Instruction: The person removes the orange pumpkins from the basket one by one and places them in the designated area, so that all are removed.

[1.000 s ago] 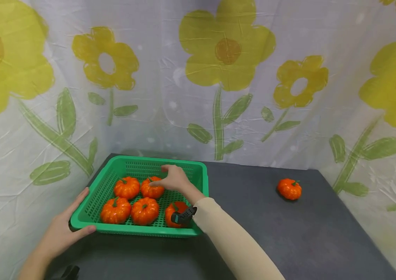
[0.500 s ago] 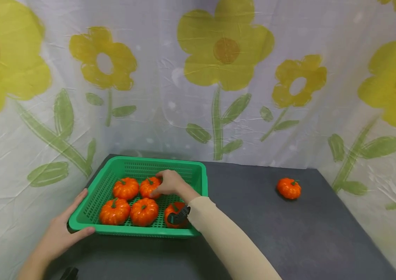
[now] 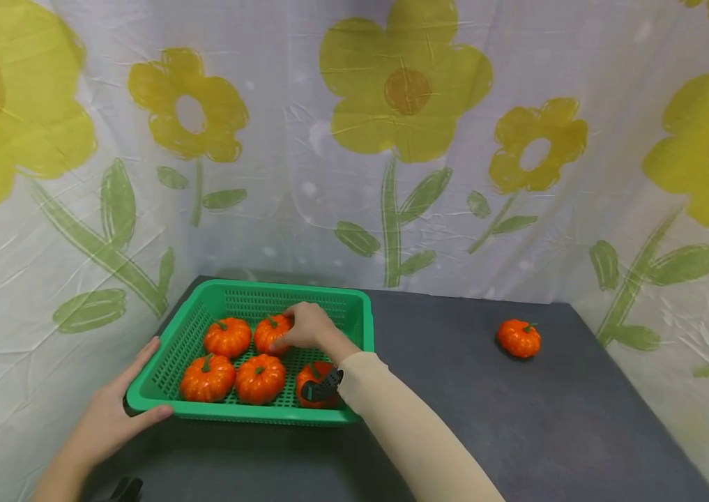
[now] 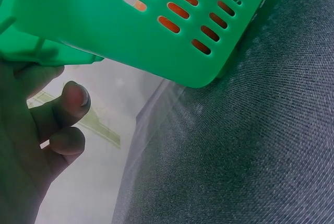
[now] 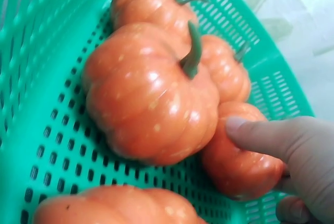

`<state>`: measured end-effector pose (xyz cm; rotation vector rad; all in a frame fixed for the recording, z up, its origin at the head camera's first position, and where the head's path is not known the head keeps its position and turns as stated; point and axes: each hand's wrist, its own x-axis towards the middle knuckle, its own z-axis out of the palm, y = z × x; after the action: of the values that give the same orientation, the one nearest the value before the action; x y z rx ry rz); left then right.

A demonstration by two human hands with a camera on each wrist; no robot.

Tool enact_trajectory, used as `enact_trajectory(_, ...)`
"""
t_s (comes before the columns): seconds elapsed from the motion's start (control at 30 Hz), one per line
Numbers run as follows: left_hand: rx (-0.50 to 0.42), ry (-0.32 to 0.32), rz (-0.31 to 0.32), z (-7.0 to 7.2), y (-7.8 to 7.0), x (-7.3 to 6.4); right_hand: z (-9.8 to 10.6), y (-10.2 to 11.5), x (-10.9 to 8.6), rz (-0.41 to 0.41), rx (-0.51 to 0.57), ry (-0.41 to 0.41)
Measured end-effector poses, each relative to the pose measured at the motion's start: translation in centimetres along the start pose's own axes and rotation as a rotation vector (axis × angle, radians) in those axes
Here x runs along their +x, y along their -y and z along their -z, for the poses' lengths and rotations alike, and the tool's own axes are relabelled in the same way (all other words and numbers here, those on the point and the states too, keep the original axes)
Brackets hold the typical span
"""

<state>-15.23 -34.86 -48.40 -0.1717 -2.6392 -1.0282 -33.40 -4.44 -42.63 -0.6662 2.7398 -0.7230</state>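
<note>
A green plastic basket point(image 3: 241, 413) with slotted walls holds several small orange toy pumpkins. My left hand point(image 3: 109, 418) grips its near left corner, thumb on the front rim and fingers along the left side; the left wrist view shows bent fingers point(image 4: 73, 101) below the rim. Inside the basket, my right hand point(image 3: 309, 326) holds the back right pumpkin point(image 3: 269, 333) between thumb and fingers. In the right wrist view the thumb presses that pumpkin's point(image 5: 240, 166) side, and the other fingers are partly hidden behind it. Another pumpkin point(image 3: 307, 383) sits under my right wrist, partly covered by a black strap.
One more pumpkin point(image 3: 519, 339) lies alone on the dark grey table point(image 3: 454, 390), toward the right. Behind and beside the table hangs a white curtain point(image 3: 291, 209) printed with yellow flowers. A black object point(image 3: 125, 489) shows at the bottom left edge.
My right hand has come down from above the back right pumpkin and closed its thumb and fingers on it. The left hand and basket stay put.
</note>
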Motion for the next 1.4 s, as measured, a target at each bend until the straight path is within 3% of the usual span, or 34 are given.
enact_trajectory(0.47,-0.011,0.032,-0.004,-0.2,0.0,-0.1,0.9,-0.1,-1.1,0.014,0.071,-0.071)
enact_trajectory(0.67,-0.025,0.026,-0.012,-0.2,0.1,-0.3,2.5,-0.9,-2.8,0.073,0.139,-0.112)
enact_trajectory(1.03,-0.008,0.03,-0.013,-0.4,-0.1,-0.1,3.9,-2.7,-6.2,0.095,0.261,-0.222)
enact_trajectory(1.4,-0.025,-0.022,-0.022,-0.3,0.4,0.0,6.5,-3.8,-9.5,0.165,0.277,-0.419)
